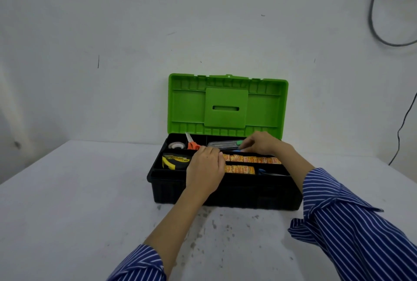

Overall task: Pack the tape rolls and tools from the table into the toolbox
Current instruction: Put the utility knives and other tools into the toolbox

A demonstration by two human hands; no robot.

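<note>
A black toolbox (225, 195) stands open on the table, its green lid (228, 104) upright against the wall. In its tray lie a clear tape roll (176, 145), orange scissors (191, 143), a yellow-black tape measure (174, 160), orange tape rolls (252, 159) in two rows and a clear case (223, 144). My left hand (204, 169) rests palm down over the tray's middle. My right hand (261, 144) reaches over the back compartment, its fingertips on a small blue thing (237, 150) beside the clear case. Whether it grips that thing is unclear.
The grey table top (79, 201) is stained in front of the box. A white wall stands right behind the lid. Cables (381, 39) hang at the far right.
</note>
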